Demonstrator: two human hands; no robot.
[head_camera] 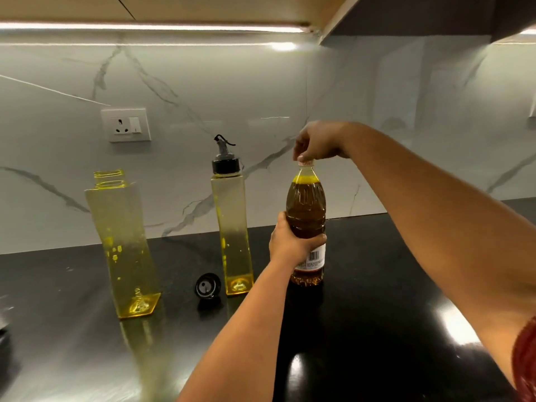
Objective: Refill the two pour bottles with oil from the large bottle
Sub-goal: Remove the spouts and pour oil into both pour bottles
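A large bottle [306,207] of dark amber oil stands upright on the black counter [377,285], nearly full. My left hand [291,240] grips its middle above the label. My right hand [314,143] pinches its pale cap [305,163] from above. To the left stands a tall square yellow pour bottle [232,227] with its black spout lid [225,163] on, almost empty. Further left a second yellow pour bottle [123,242] stands open at the neck, also almost empty. Its black lid [207,286] lies on the counter between the two pour bottles.
A white marble backsplash [261,97] rises behind the counter, with a wall socket [126,125] at the left. Cabinets with a light strip [150,27] hang overhead. A dark object [4,329] shows at the far left edge of the counter.
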